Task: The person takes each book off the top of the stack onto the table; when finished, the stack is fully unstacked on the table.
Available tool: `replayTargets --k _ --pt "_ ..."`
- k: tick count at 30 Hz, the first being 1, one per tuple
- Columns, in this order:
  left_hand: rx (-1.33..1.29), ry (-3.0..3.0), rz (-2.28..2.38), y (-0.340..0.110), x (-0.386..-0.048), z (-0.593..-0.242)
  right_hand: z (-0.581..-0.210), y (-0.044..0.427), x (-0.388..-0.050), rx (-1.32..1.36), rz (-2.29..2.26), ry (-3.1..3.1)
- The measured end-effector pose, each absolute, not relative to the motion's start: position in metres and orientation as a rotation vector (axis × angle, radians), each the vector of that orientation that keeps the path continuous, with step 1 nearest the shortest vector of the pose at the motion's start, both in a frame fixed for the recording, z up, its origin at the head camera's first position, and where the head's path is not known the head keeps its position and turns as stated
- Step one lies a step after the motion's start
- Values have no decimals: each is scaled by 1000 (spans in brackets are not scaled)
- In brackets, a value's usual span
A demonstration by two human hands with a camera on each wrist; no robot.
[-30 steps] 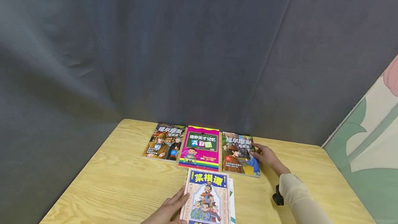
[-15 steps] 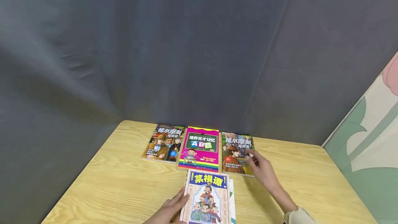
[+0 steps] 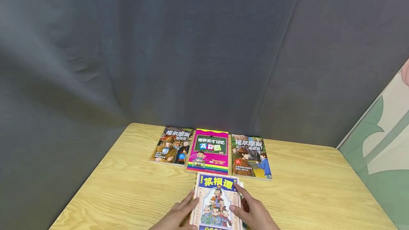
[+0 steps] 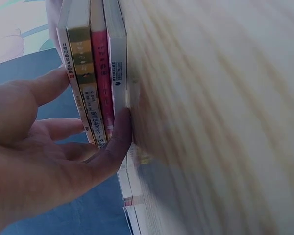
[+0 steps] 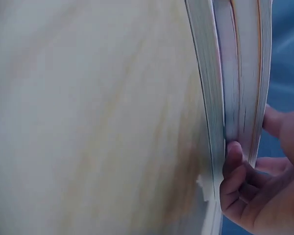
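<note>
A stack of books lies at the near middle of the table. On top is a cream book (image 3: 217, 196) with a blue title band and cartoon figures. My left hand (image 3: 177, 213) grips the stack's left side; in the left wrist view its fingers (image 4: 118, 142) curl along the spines, which are white, brown-yellow and pink-red. My right hand (image 3: 254, 211) holds the right side, thumb and index finger over the top cover. In the right wrist view, the other fingers (image 5: 233, 159) curl against the page edges, near the gap above the bottom book (image 5: 209, 98).
Along the far edge of the wooden table (image 3: 121, 187) lie a dark detective-cover book (image 3: 172, 146), a pink ABC book (image 3: 209, 162) and another detective-cover book (image 3: 250, 157), side by side. A grey curtain (image 3: 191, 52) hangs behind; a patterned wall (image 3: 383, 152) stands right.
My right hand has left the far-right book and moved back toward me, onto the stack's right side. The left hand stays at the stack's left side. The view has shifted slightly.
</note>
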State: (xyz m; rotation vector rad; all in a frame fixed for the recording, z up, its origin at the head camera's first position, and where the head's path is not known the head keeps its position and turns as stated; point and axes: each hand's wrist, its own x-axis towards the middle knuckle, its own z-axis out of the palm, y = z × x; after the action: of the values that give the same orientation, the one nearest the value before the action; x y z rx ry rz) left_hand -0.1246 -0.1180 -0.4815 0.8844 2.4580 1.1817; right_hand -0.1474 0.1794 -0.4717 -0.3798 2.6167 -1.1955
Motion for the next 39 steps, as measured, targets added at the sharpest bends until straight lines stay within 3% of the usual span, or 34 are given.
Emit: replayTargets --k 10,16,39 --pt "849 2505 1156 -115 -121 -483 -477 197 -144 -321 -1436 2443" --pt "839 2495 1151 -119 -119 -485 -481 203 -140 -150 -1669 2235" --pt "728 2470 1168 -112 -116 -474 -435 261 -160 32 -2007 2090"
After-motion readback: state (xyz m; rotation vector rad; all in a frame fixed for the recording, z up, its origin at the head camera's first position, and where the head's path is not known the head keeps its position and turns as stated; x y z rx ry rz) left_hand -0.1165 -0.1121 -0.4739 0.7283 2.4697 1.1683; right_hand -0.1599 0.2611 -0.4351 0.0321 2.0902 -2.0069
